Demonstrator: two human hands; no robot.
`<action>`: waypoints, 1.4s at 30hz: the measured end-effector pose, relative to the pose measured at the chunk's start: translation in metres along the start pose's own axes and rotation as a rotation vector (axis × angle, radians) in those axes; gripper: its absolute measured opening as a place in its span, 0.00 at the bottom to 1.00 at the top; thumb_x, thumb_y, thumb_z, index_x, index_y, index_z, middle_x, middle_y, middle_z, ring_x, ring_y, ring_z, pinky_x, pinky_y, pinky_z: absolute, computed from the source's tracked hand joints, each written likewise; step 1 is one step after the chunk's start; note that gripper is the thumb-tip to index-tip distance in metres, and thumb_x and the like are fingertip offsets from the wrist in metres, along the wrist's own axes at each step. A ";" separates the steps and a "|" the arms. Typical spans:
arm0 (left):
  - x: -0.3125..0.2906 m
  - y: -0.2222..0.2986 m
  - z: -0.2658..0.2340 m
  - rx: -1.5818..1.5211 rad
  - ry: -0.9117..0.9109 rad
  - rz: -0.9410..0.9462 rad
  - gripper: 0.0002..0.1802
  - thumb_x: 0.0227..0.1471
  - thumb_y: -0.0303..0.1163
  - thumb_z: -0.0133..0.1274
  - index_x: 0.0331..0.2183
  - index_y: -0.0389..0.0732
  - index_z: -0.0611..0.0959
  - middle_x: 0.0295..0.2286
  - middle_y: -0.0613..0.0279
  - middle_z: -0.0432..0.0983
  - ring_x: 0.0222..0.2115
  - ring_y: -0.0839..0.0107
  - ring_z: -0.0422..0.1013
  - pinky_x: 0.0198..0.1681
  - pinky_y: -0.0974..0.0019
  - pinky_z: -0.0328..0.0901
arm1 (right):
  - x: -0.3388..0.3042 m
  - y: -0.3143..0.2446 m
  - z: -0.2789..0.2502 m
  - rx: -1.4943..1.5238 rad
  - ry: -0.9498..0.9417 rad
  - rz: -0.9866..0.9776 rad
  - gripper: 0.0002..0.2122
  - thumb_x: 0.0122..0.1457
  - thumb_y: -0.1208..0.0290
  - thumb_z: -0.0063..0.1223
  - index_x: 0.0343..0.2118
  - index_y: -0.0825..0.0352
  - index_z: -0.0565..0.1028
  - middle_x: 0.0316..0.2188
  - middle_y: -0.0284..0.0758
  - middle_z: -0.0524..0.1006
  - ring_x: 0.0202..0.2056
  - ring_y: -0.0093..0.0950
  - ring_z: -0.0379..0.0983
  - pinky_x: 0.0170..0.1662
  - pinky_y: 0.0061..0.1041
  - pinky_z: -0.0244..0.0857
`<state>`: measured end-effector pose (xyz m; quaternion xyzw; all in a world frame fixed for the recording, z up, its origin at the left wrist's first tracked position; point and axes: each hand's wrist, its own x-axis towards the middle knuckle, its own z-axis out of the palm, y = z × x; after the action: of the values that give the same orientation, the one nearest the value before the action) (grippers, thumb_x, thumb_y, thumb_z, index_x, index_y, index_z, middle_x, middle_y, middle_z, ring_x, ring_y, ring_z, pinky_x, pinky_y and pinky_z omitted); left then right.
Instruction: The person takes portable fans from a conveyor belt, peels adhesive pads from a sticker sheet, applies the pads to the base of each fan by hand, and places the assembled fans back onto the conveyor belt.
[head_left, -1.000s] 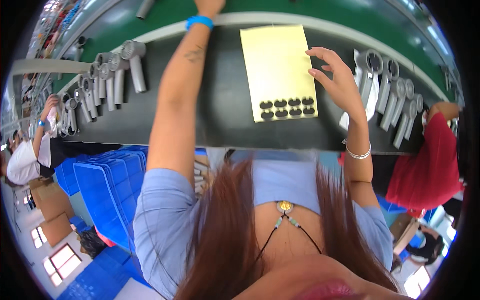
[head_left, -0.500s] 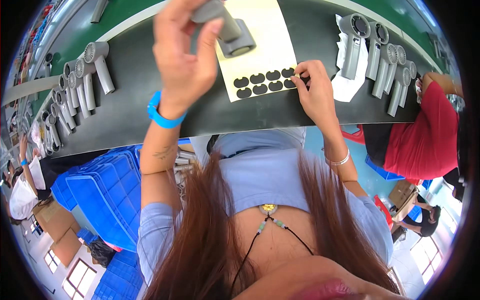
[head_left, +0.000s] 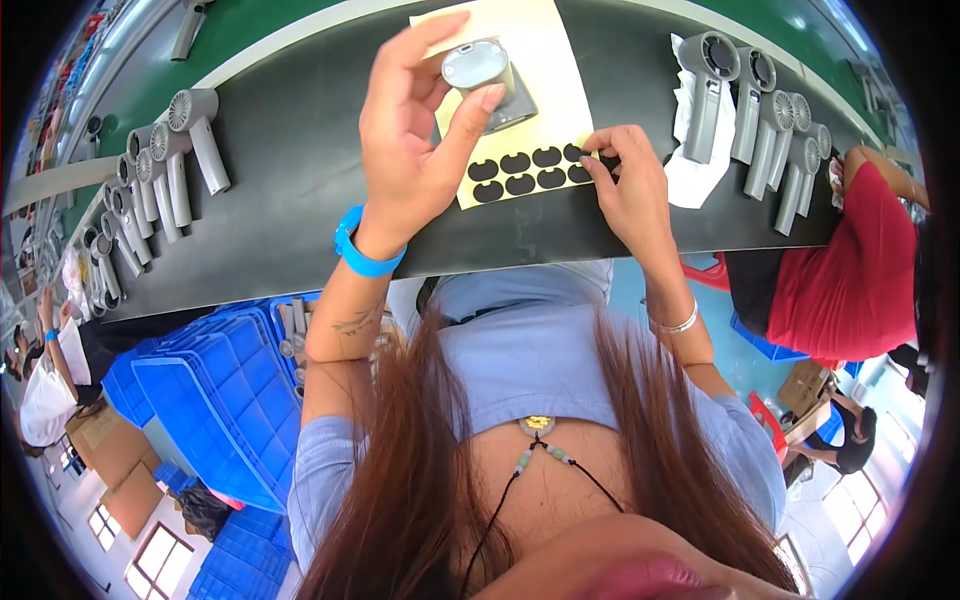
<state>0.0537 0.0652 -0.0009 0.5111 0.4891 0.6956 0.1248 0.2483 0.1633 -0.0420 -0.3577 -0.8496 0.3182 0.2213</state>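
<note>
Left hand (head_left: 415,150): thumb and fingers bowed around grey handheld fan (head_left: 477,68), pale oval handle end between them; fan's far end foreshortened, hard to make out. Right hand (head_left: 630,185): thumb and forefinger nearly together at edge of yellow sheet (head_left: 545,75) — fingertips partly cover black stickers (head_left: 515,162); whether pinching one, cannot tell.

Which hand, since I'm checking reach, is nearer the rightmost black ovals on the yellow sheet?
Right. The right hand is at those black ovals, on their right side; the left hand is farther away, to their left, holding a grey object.
</note>
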 end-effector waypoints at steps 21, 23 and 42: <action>-0.020 0.029 0.004 -0.052 -0.179 -0.243 0.19 0.40 0.16 0.58 0.40 0.35 0.81 0.40 0.55 0.76 0.27 0.74 0.76 0.29 0.75 0.70 | 0.003 -0.086 -0.055 0.846 0.008 -0.171 0.17 0.52 0.86 0.54 0.43 0.70 0.63 0.31 0.34 0.71 0.40 0.23 0.71 0.44 0.20 0.64; -0.026 0.034 0.008 -0.209 -0.143 -0.347 0.20 0.41 0.14 0.57 0.41 0.34 0.80 0.40 0.54 0.76 0.27 0.74 0.76 0.30 0.75 0.71 | 0.002 -0.088 -0.055 0.831 -0.020 -0.170 0.17 0.51 0.87 0.54 0.42 0.70 0.63 0.31 0.34 0.71 0.40 0.24 0.72 0.44 0.21 0.64; -0.032 0.027 0.027 -0.421 -0.215 -0.347 0.20 0.45 0.13 0.56 0.44 0.31 0.78 0.46 0.48 0.71 0.31 0.71 0.77 0.35 0.72 0.72 | -0.007 -0.085 -0.066 0.727 -0.032 -0.050 0.16 0.49 0.88 0.53 0.41 0.70 0.64 0.34 0.32 0.70 0.40 0.23 0.73 0.41 0.20 0.69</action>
<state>0.0993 0.0453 0.0026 0.4536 0.3983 0.6917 0.3964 0.2534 0.1375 0.0623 -0.2297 -0.6930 0.5994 0.3283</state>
